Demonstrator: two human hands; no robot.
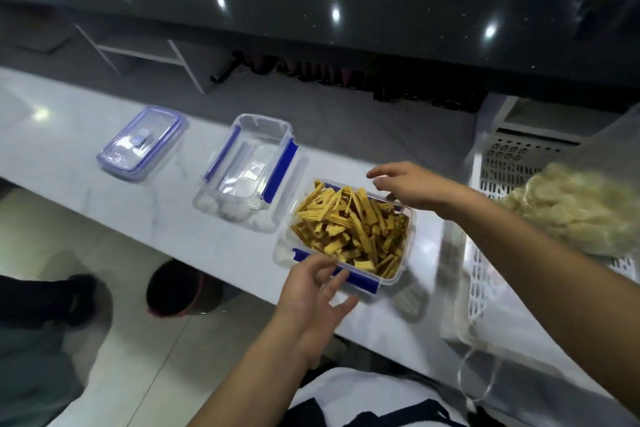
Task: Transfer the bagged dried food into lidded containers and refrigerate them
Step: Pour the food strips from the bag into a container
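Yellow dried strips (pixel 349 229) heap above the rim of a clear container (pixel 408 239) with blue clips, standing on a white marble counter (pixel 69 142) near its front edge; the left hand (pixel 311 298) hovers at its near clip with fingers spread and loose, while the right hand (pixel 412 184) reaches over its far corner with fingers relaxed, gripping nothing visible. Bare counter separates it from an empty clear container (pixel 249 170) and, further left, a lidded one (pixel 142 142). A bag of pale dried food (pixel 581 208) lies on a white perforated basket (pixel 502 163) at right.
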